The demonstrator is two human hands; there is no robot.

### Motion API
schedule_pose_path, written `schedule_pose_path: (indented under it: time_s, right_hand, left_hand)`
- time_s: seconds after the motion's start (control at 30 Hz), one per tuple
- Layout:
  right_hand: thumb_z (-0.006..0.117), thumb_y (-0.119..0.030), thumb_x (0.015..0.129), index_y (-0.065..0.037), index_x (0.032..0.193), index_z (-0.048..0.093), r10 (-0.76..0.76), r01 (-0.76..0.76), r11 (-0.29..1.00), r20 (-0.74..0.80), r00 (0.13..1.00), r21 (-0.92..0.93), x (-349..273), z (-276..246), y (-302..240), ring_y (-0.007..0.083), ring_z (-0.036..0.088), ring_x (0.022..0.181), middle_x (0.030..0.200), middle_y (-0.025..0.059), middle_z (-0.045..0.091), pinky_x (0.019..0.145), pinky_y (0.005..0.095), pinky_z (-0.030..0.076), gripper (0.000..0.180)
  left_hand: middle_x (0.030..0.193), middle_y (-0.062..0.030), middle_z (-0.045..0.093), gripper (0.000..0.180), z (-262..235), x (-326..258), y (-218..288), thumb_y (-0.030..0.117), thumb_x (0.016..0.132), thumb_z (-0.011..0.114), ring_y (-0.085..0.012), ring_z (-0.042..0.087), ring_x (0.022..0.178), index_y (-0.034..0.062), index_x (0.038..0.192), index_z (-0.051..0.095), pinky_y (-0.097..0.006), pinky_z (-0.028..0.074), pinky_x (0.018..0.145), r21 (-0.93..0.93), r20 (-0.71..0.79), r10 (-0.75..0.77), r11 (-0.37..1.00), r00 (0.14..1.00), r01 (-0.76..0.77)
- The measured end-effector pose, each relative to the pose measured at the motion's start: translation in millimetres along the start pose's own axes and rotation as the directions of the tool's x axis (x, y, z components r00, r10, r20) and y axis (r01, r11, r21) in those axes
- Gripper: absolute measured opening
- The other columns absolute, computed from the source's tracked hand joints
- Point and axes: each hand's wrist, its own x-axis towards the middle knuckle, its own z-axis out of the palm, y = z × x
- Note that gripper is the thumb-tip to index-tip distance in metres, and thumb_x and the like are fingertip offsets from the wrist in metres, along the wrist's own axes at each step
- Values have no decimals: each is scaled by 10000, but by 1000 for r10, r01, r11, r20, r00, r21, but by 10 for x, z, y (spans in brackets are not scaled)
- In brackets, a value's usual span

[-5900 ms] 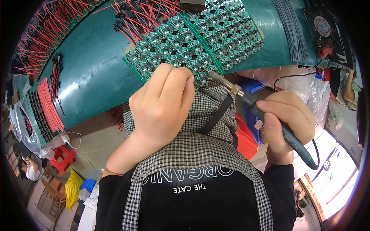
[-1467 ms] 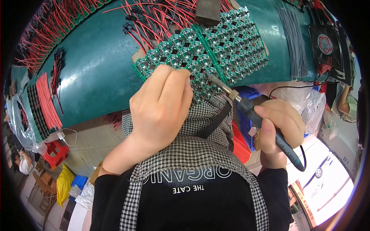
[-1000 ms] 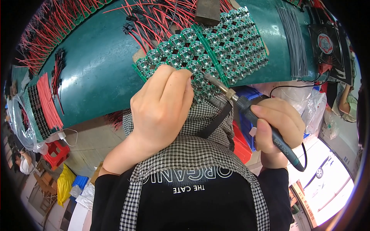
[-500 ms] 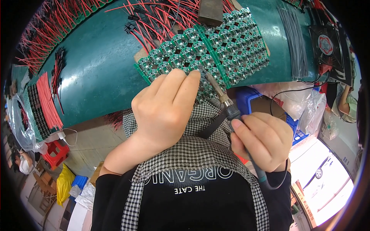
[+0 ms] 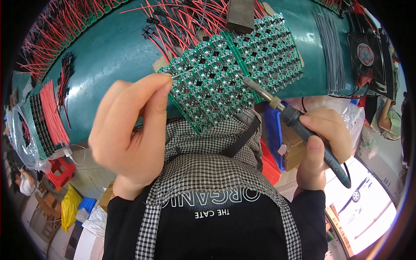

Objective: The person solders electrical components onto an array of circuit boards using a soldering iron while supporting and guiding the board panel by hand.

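My right hand (image 5: 323, 141) is closed around a soldering iron (image 5: 299, 119) with a dark handle. Its metal tip points left onto a green panel of joined round circuit boards (image 5: 208, 82), close to the strip between the panel's two halves. At the panel's left edge, my left hand (image 5: 134, 117) is raised in a pinch. A thin pale wire seems to show at its fingertips; the rest of it is hidden. Small dark and silver components cover the boards. The panel's near left corner overhangs the table edge.
A dark metal block (image 5: 240, 15) rests at the panel's far edge, beside a heap of red and black wires (image 5: 182, 26). Grey wires (image 5: 329, 47) and a fan (image 5: 366, 54) lie right on the green table (image 5: 112, 56). Red wires (image 5: 54, 112) line its left end. A blue crate (image 5: 275, 130) stands below.
My left hand has drawn back left from the middle of the panel. My right hand has moved right and up with the soldering iron, whose tip has shifted slightly right.
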Motion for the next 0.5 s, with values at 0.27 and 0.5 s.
schedule_pose_path:
  time_s: [0.27,0.5]
  right_hand:
    - [674,-74,772,43,860,662,-38,37,999,-7,999,-22,79,-37,-28,238,616,598,726,139,640,539,314,482,147]
    - [648,-14,735,43,855,655,-27,27,999,8,1000,24,230,-36,-33,247,631,630,729,134,649,557,317,492,133]
  left_hand:
    - [951,-144,602,108,-1463,402,-327,-30,866,591,-149,539,787,-46,970,565,-261,424,577,-729,1,174,674,985,-118]
    - [938,-137,605,128,-1539,366,-165,-31,842,611,-171,559,802,-30,963,568,-280,447,610,-390,-23,190,902,982,-183]
